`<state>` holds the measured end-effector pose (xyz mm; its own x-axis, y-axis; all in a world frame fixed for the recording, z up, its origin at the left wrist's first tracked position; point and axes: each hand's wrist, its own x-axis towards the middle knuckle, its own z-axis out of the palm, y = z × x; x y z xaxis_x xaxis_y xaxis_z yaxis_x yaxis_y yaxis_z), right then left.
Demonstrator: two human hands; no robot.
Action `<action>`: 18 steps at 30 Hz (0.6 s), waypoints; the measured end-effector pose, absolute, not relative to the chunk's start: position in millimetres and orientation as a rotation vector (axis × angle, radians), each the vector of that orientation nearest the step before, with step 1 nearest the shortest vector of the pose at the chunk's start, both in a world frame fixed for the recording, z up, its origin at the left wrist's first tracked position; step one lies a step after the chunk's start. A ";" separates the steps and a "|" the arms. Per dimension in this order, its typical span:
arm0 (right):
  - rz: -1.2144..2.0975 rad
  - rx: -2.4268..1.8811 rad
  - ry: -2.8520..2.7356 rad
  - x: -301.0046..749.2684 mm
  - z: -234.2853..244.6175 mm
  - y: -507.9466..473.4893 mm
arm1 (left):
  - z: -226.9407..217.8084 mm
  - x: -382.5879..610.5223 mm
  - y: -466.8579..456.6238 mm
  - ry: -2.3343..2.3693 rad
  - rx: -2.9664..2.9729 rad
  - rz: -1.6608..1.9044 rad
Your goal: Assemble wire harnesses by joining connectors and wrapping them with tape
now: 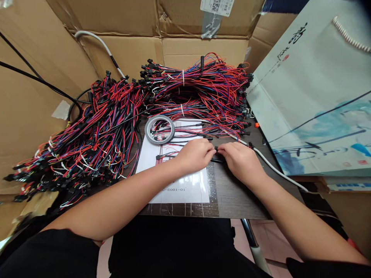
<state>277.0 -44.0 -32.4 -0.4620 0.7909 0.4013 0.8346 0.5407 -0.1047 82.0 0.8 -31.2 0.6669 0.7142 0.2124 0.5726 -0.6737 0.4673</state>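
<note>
My left hand [194, 155] is closed in a pinch above a printed sheet [185, 196]. Close beside it, my right hand [242, 161] pinches from the other side. Between the fingertips shows a small black connector [216, 148]. A wire harness [166, 155] with red and dark wires emerges left of my left hand, its black plug end lying on the sheet. Just below the fingertips runs a black cable piece [216, 160]; whether it belongs to the same harness is hidden. More harnesses [189, 133] lie across the sheet's upper part.
A grey tape roll [147, 133] rests on the sheet. Loose harnesses [110, 116] heap up at left; tied bundles [197, 83] are stacked behind. A white cable [269, 164] curves along the right. A large paper bag [315, 100] and cardboard walls [203, 50] border the dark table [240, 200].
</note>
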 end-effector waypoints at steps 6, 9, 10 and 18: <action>-0.154 -1.380 -2.411 276.2 -32.5 -43.7 | -32.6 80.7 -1.6 0.981 2.627 0.510; -0.159 -1.382 -2.426 276.6 -32.4 -42.7 | -33.2 80.2 -1.6 0.975 2.656 0.503; -0.153 -1.388 -2.433 276.8 -32.2 -42.3 | -33.3 80.1 -1.8 0.976 2.662 0.501; -0.120 -1.373 -2.442 278.3 -32.5 -39.6 | -31.9 79.8 -6.5 1.078 2.510 0.559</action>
<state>278.3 -39.6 -32.5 -0.4780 0.8144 0.3291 0.8428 0.5308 -0.0896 79.8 -6.5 -31.9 0.6321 0.7442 0.2158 0.6054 -0.6482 0.4618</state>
